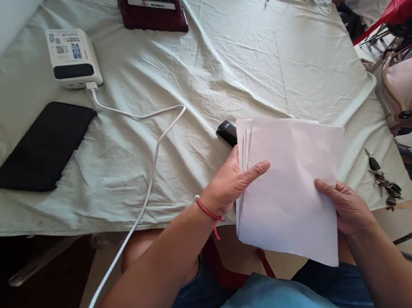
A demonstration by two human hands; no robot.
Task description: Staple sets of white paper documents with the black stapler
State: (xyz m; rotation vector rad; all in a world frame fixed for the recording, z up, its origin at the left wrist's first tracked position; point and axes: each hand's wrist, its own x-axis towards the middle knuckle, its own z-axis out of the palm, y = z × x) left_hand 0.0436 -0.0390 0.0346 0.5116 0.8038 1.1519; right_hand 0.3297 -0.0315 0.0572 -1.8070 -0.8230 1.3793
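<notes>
A small stack of white paper sheets (295, 186) is held between my two hands, over the front edge of the cloth-covered table. My left hand (230, 181) grips the stack's left side, thumb on top and fingers hidden beneath. On the right side, my right hand (346, 203) pinches the sheets with its thumb on top. The sheets are slightly fanned along the left edge. Just behind the stack lies a black stapler-like object (226, 132), partly covered by the paper, so its kind is unclear.
A white power bank (73, 58) with a white cable (156, 141) stands at the left, near a black tablet-like slab (45, 145). A dark red box with dials (151, 1) stands at the back. Keys (384, 181) lie at the right edge. Other people sit along the right.
</notes>
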